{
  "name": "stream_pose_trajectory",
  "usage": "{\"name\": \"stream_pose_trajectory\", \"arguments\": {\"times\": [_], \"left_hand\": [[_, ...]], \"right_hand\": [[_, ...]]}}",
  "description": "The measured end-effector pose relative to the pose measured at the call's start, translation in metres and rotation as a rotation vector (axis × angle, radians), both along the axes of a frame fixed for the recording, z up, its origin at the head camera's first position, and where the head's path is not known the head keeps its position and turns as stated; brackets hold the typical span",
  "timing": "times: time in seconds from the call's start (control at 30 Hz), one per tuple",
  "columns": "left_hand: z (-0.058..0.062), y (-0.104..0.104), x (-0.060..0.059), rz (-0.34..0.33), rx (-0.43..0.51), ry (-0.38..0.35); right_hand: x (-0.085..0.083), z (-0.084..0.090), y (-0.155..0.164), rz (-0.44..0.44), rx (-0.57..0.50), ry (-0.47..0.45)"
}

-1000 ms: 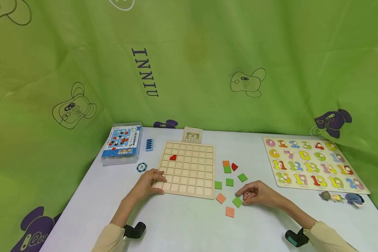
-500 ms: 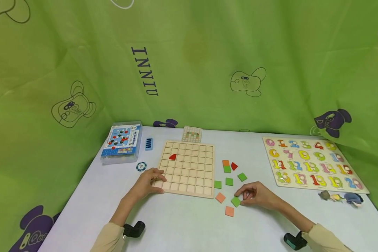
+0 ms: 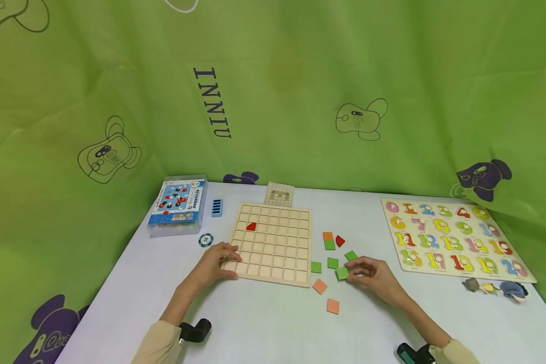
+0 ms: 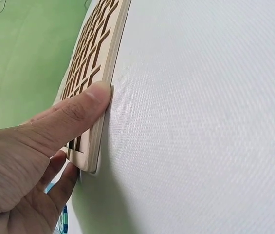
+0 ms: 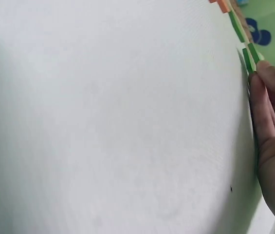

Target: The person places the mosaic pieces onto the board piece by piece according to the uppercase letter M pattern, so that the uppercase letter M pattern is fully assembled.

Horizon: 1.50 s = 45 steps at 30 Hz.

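Meanwhile, in the head view, the right hand (image 3: 372,273) had shifted from its place half a second before, farther from the near edge of the tabletop (image 3: 264,323), and the green tile (image 3: 342,273) had gone with it; the tile now lay just beside two other green squares, with the orange tiles (image 3: 326,296) left behind nearer the near edge. The fingers of that hand were curled together and pinched the tile's right side. The tile was a small, flat, bright green square, lying flat, its corners turned slightly askew to the tabletop's edges; being square, it showed no long axis. The left hand (image 3: 216,264) had not moved: it rested on the near left corner of the wooden grid board (image 3: 273,242), thumb along the near edge. One red piece (image 3: 251,227) sat in a cell near the board's far left corner.

From the left wrist, the thumb (image 4: 74,119) pressed flat against the board's (image 4: 103,87) thin edge, the other fingers (image 4: 62,180) tucked round the corner below it, so the hand gripped the corner.

From the right wrist, the fingertips (image 5: 264,78) lay close together against the green tile (image 5: 250,59), seen edge-on as a thin strip on the tabletop (image 5: 118,126), with more tiles beyond it.
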<state>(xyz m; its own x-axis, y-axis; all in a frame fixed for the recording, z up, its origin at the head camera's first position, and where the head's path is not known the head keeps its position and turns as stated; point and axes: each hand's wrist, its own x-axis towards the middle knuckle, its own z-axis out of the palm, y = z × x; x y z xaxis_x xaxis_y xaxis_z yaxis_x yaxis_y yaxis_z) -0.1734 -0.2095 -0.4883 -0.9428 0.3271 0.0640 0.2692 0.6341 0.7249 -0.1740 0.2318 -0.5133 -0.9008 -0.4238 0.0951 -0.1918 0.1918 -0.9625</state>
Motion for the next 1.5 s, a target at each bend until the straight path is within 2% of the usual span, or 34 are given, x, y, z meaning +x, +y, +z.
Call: {"name": "stream_pose_trajectory", "arguments": {"times": [0.1, 0.3, 0.5, 0.6, 0.73, 1.1, 1.5], "left_hand": [[0.001, 0.001, 0.0, -0.001, -0.009, 0.007], [0.004, 0.002, 0.001, 0.011, -0.015, 0.001], [0.01, 0.004, 0.003, 0.009, -0.017, 0.033], [0.011, 0.005, 0.003, 0.001, -0.013, 0.043], [0.012, 0.005, 0.004, 0.01, -0.007, 0.021], [0.013, 0.006, 0.003, 0.037, 0.0, 0.018], [0.01, 0.006, 0.002, 0.044, 0.007, 0.008]], "right_hand": [[0.001, -0.002, -0.001, -0.074, -0.025, -0.008], [0.004, -0.002, -0.007, -0.198, -0.071, -0.087], [0.003, 0.003, -0.014, -0.275, -0.07, -0.109], [0.001, 0.004, -0.017, -0.3, -0.079, -0.108], [-0.003, 0.004, -0.021, -0.32, -0.109, -0.104], [-0.021, 0.006, -0.042, -0.4, -0.16, -0.075], [-0.036, 0.011, -0.078, -0.452, -0.169, -0.116]]}}
